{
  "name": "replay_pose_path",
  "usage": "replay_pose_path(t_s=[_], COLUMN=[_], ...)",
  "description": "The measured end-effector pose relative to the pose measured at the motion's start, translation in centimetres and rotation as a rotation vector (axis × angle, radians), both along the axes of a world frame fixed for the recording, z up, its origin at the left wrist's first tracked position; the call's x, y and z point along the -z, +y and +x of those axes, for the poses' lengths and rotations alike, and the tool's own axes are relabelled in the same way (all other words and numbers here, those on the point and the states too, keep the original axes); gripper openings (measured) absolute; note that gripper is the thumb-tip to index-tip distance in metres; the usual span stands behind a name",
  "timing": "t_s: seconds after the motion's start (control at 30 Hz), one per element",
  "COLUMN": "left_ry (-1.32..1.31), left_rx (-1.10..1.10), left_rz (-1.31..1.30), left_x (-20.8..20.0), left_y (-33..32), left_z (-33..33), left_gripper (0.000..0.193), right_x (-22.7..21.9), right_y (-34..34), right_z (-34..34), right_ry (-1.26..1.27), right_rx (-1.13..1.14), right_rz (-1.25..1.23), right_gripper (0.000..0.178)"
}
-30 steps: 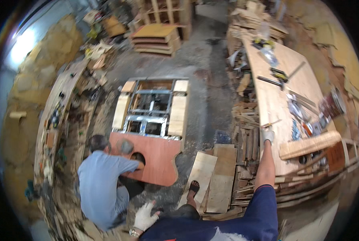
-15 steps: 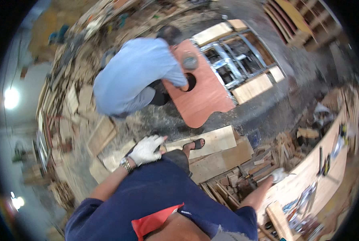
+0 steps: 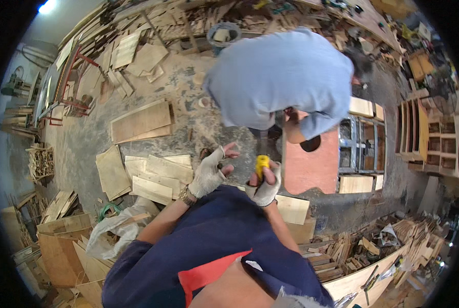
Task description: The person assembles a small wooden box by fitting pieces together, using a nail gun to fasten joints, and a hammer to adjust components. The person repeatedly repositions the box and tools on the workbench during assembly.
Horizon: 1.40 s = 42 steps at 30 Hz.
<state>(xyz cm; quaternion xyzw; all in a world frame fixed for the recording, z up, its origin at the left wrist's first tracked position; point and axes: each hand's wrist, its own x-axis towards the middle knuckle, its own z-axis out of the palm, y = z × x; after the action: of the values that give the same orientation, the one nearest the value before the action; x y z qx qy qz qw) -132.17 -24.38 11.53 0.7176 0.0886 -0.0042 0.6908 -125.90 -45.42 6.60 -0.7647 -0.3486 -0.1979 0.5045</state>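
Observation:
My right hand (image 3: 268, 187), in a white fingerless work glove, is closed around a tool with a yellow handle (image 3: 263, 165). A narrow grey strip like a blade points up from the handle, away from me; its exact kind does not show. To its left is my left hand (image 3: 209, 174), gloved the same way, with a watch (image 3: 188, 196) at the wrist. Its thumb and fingers are apart and I see nothing held. Ahead on the right, a person in a light blue shirt (image 3: 280, 77) bends over a reddish board (image 3: 311, 167) with a round dark hole, one hand beside the hole.
Beyond the board lies a metal-and-wood frame (image 3: 363, 143). Pale planks (image 3: 160, 177) lie on the floor left of my hands, near a white sack (image 3: 116, 231). Offcuts fill a pile (image 3: 352, 251) at lower right, beside a wooden worktop (image 3: 363, 282). A shelf unit (image 3: 414, 128) stands far right.
My right hand has come from the worktop at lower right to in front of me, with the yellow-handled tool. My left hand is raised with fingers spread. The view has swung left.

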Motion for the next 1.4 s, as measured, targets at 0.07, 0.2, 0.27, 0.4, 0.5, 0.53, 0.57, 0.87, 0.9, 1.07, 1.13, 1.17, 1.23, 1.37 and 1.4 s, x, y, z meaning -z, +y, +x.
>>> replay_pose_path(t_s=[0.07, 0.2, 0.27, 0.4, 0.5, 0.53, 0.57, 0.87, 0.9, 1.07, 1.13, 1.17, 1.23, 1.37, 1.4], left_ry=[-0.118, -0.078, -0.065, -0.005, -0.076, -0.095, -0.069, 0.161, 0.146, 0.362, 0.444, 0.465, 0.466, 0.486, 0.492], left_rx=[-0.094, -0.38, -0.453, -0.706, -0.823, -0.831, -0.851, -0.759, -0.656, -0.377, -0.278, -0.218, -0.102, 0.072, 0.104], left_rz=[-0.299, -0.445, -0.353, -0.383, -0.425, -0.43, -0.402, -0.445, -0.451, -0.582, -0.55, -0.532, -0.526, -0.514, -0.514], left_x=[-0.5, -3.1, -3.7, -3.1, -1.6, -0.8, 0.2, 4.2, 4.1, 4.2, 3.7, 3.4, 2.8, 2.8, 3.0], left_y=[7.4, 17.8, 22.0, 29.5, 35.3, 37.2, 38.9, 51.0, 52.0, 51.6, 50.6, 49.8, 48.7, 47.2, 46.6], left_z=[1.4, 1.4, 2.4, 4.9, 7.9, 9.3, 11.1, 28.3, 30.7, 42.0, 46.7, 48.8, 53.4, 62.9, 65.3], left_gripper=[0.068, 0.051, 0.046, 0.03, 0.028, 0.028, 0.028, 0.034, 0.031, 0.028, 0.029, 0.03, 0.029, 0.026, 0.025], right_x=[-1.8, -2.3, -1.9, -2.8, -3.1, -3.2, -3.1, -2.0, -2.0, -1.6, -1.5, -1.4, -1.0, -0.2, -0.1], right_y=[7.8, 19.6, 24.8, 30.5, 34.7, 35.6, 36.4, 47.0, 47.7, 48.6, 48.5, 48.0, 46.8, 44.4, 44.1], right_z=[0.7, 3.7, 5.4, 8.7, 11.8, 13.2, 15.1, 34.1, 36.2, 43.8, 45.9, 47.0, 49.1, 53.6, 55.0], right_ry=[0.379, 0.15, 0.243, 0.179, 0.274, 0.312, 0.36, 0.805, 0.964, 1.177, 1.15, 1.136, 1.094, 1.092, 1.08], right_rx=[-0.234, -0.363, -0.509, -0.62, -0.619, -0.607, -0.641, -0.281, -0.227, -0.012, 0.081, 0.133, 0.202, 0.298, 0.314], right_rz=[-0.104, -0.172, -0.125, -0.364, -0.263, -0.257, -0.263, 0.169, 0.305, 0.835, 0.914, 0.873, 0.884, 0.834, 0.844], right_gripper=[0.055, 0.063, 0.066, 0.057, 0.045, 0.043, 0.045, 0.031, 0.031, 0.031, 0.026, 0.026, 0.025, 0.025, 0.025])
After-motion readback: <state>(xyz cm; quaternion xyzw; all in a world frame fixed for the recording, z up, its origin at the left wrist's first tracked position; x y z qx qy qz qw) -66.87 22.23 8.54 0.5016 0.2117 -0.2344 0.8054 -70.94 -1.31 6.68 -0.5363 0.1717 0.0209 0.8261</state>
